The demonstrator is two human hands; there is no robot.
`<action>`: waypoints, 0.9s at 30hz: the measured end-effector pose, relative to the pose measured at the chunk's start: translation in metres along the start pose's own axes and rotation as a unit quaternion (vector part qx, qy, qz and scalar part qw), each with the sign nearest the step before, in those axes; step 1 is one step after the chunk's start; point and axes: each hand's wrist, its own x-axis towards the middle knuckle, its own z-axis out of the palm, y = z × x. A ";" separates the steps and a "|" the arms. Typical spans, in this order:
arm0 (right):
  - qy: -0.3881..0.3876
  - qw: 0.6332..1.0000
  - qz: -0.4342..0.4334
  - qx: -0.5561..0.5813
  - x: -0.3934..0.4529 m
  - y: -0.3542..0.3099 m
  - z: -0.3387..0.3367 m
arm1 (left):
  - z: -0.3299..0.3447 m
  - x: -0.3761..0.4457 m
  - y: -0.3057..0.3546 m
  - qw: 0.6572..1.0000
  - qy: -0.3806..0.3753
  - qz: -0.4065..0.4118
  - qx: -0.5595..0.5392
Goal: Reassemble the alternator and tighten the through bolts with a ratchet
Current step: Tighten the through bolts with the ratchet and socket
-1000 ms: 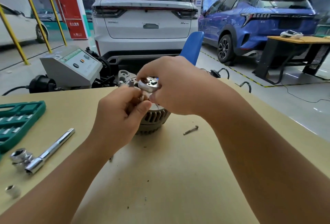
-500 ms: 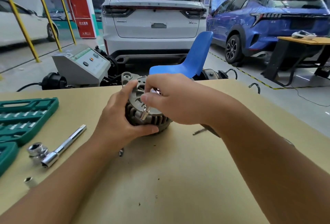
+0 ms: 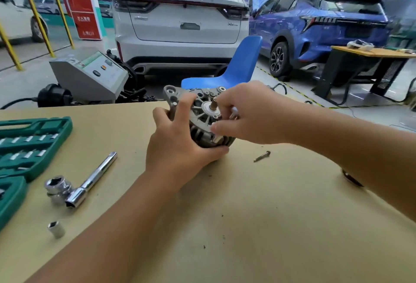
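Both hands are working: left hand [image 3: 180,145] is gripping the alternator [image 3: 198,116], tilted; right-hand fingers [image 3: 227,107] are curling at 3 o'clock, contents unclear. Slipping likely; the loose bolt [image 3: 262,156] could roll off the counter [image 3: 247,226].

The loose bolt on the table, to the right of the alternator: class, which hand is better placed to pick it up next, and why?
Probably the right hand. The loose bolt lies on its side of the alternator, just below it, while the left hand grips the housing and steadies it.
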 end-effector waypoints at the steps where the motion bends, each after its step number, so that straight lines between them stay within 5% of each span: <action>1: 0.016 0.998 -0.056 -0.018 -0.002 0.001 0.001 | -0.003 0.002 -0.002 1.000 -0.009 0.006 0.002; 4: 0.004 0.985 -0.160 -0.060 -0.004 0.004 -0.003 | -0.013 0.009 -0.012 0.998 -0.043 0.031 -0.016; 6: -0.008 0.989 -0.137 -0.062 -0.004 0.001 -0.005 | -0.016 0.011 -0.016 0.997 -0.048 0.038 -0.036; 10: -0.042 0.992 0.110 0.047 -0.005 -0.015 0.003 | -0.015 0.008 -0.018 0.997 -0.037 0.041 -0.060; 12: -0.058 0.921 0.283 0.262 -0.006 -0.019 0.008 | -0.013 0.007 -0.018 0.997 -0.031 0.044 -0.061; 14: -0.069 0.893 0.316 0.312 -0.008 -0.027 0.004 | -0.011 0.004 -0.019 0.997 -0.027 0.045 -0.063; 17: -0.103 0.988 0.107 -0.045 -0.008 -0.024 -0.006 | -0.013 0.005 -0.024 0.994 -0.045 0.057 -0.076; 20: -0.080 0.939 -0.216 -0.255 -0.005 -0.016 -0.019 | -0.017 0.007 -0.028 0.993 -0.061 0.074 -0.067; 22: -0.080 0.937 -0.252 -0.229 -0.002 -0.007 -0.022 | -0.016 0.006 -0.027 0.993 -0.057 0.079 -0.064; 25: -0.083 0.995 0.002 -0.059 -0.001 -0.014 -0.009 | -0.015 0.005 -0.026 0.993 -0.046 0.074 -0.076; 26: -0.082 0.984 0.143 0.064 -0.001 -0.014 -0.001 | -0.015 0.005 -0.027 0.993 -0.043 0.073 -0.080; 27: -0.080 0.928 0.276 0.236 -0.004 -0.016 0.006 | -0.015 0.005 -0.027 0.993 -0.041 0.073 -0.084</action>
